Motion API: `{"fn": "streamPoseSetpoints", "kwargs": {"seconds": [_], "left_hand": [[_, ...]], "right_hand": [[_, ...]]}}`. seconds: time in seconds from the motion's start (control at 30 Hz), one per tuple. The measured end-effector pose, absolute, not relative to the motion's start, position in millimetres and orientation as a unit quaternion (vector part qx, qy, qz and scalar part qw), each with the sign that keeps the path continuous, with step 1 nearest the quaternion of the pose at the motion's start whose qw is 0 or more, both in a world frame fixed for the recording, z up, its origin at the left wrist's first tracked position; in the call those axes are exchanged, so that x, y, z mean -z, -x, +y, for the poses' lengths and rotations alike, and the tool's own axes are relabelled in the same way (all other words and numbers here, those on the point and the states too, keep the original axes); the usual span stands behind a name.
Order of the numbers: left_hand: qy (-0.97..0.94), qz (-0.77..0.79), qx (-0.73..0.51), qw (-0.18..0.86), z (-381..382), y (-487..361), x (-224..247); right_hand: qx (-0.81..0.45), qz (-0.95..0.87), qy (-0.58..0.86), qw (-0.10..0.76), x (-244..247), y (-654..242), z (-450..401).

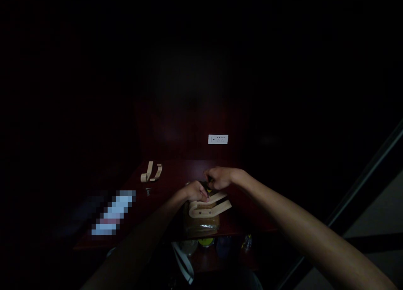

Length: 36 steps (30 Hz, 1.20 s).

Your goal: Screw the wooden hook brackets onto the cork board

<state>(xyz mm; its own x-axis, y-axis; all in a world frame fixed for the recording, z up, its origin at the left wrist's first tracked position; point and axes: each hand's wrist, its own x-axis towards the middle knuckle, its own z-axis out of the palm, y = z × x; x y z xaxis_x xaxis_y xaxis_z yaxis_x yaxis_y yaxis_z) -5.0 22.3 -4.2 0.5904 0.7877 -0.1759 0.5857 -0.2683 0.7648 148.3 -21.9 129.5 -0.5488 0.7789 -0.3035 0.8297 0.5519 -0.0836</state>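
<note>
A pale curved wooden piece (209, 210) lies on a brown, shiny, tape-covered block (202, 228) near the table's front edge. Two small dark screws or holes show on its near part. My left hand (197, 191) is closed at the far side of the wood, its fingertips pinching something too small to make out. Just above and to the right, my right hand (218, 178) is closed around a dark and yellow tool (209, 189), perhaps a screwdriver. The tool points down toward my left fingertips.
Two more curved wooden pieces (151, 172) lie at the back left of the dark red table (179, 169), with several small screws (148, 192) nearer. A blurred white sheet (113, 213) is at the left. A white socket panel (218, 139) is on the wall. Items sit under the tabletop.
</note>
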Motion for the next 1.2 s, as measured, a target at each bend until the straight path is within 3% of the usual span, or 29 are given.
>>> {"fn": "streamPoseSetpoints", "kwargs": {"seconds": [0.3, 0.53, 0.97, 1.2], "left_hand": [[-0.793, 0.439, -0.122, 0.404, 19.9, 5.5, 1.4], [-0.796, 0.430, -0.130, 0.405, 21.5, 6.2, 3.2], [-0.799, 0.433, -0.119, 0.400, 18.9, 6.5, -0.7], [-0.794, 0.438, -0.118, 0.405, 19.4, 6.2, -0.4]], "right_hand": [[0.139, 0.849, -0.490, 0.139, -128.0, -149.5, -20.7], [0.128, 0.872, -0.464, 0.086, -123.3, -152.3, -17.6], [0.155, 0.860, -0.469, 0.126, -126.2, -146.6, -18.4], [0.116, 0.875, -0.460, 0.090, -125.0, -148.8, -18.7]]}}
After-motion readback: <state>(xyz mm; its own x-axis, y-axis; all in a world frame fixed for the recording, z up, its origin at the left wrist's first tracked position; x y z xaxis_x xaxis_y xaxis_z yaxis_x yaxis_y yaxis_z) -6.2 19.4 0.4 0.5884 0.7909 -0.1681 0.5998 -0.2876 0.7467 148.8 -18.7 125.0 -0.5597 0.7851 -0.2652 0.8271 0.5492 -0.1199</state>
